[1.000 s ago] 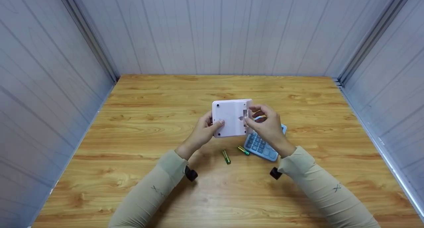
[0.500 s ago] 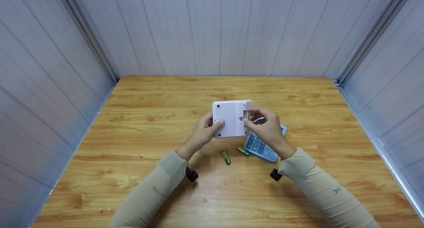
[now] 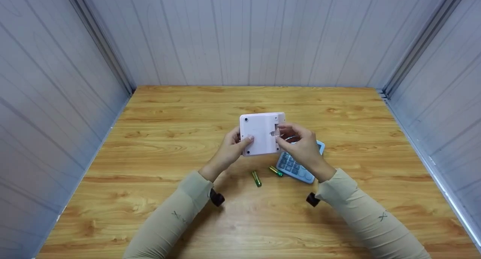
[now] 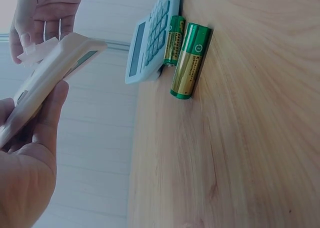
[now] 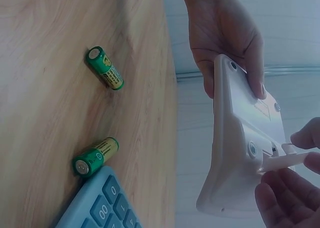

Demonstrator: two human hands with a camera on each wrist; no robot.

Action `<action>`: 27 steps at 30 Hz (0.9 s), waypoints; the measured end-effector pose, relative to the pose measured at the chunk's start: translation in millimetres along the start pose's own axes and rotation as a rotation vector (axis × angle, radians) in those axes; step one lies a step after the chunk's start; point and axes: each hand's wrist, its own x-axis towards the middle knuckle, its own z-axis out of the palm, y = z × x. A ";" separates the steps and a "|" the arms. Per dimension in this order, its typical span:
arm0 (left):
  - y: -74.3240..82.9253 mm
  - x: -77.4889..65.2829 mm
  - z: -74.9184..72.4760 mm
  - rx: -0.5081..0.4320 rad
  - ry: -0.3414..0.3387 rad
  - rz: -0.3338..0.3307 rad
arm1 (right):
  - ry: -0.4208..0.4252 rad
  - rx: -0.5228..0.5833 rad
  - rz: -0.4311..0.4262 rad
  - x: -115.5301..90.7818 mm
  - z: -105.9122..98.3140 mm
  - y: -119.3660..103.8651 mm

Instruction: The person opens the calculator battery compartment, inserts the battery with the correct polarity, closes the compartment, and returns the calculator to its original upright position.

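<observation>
My left hand (image 3: pixel 229 148) grips a pale pink calculator (image 3: pixel 259 135) off the table, its thumb across the back, which faces up. Round feet and a battery recess show on that back. At the recess, my right hand (image 3: pixel 306 144) pinches a small battery cover (image 5: pixel 285 161) between thumb and fingers. In the right wrist view the cover stands tilted out from the back; whether it still touches the calculator I cannot tell. Below lie two green and gold batteries, one battery (image 4: pixel 191 60) nearer the left arm, the other battery (image 5: pixel 96 157) beside a blue calculator.
The blue calculator (image 3: pixel 300 172) lies keys up on the wooden table (image 3: pixel 169 120), partly under my right hand. Pale panelled walls (image 3: pixel 233 37) enclose the table at the back and both sides. A small black device (image 3: pixel 217 198) sits at each wrist.
The right hand's fingers have shifted slightly at the recess, and the cover has swung up and outward from the back. The pink calculator has moved very slightly left. The batteries have not moved.
</observation>
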 end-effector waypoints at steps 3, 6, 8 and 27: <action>0.3 -0.5 -0.1 -0.007 0.000 -0.006 | 0.000 -0.004 0.004 -0.4 0.2 -0.6; -0.3 -0.2 -0.6 -0.017 -0.001 -0.009 | 0.007 0.008 0.007 -0.6 -0.2 -2.2; 0.0 -0.1 -1.0 -0.020 -0.002 -0.010 | 0.015 0.021 0.004 -0.4 -1.0 -3.5; 0.0 -1.4 -8.2 -0.020 -0.018 0.000 | 0.073 -0.037 0.005 9.5 -18.8 -1.7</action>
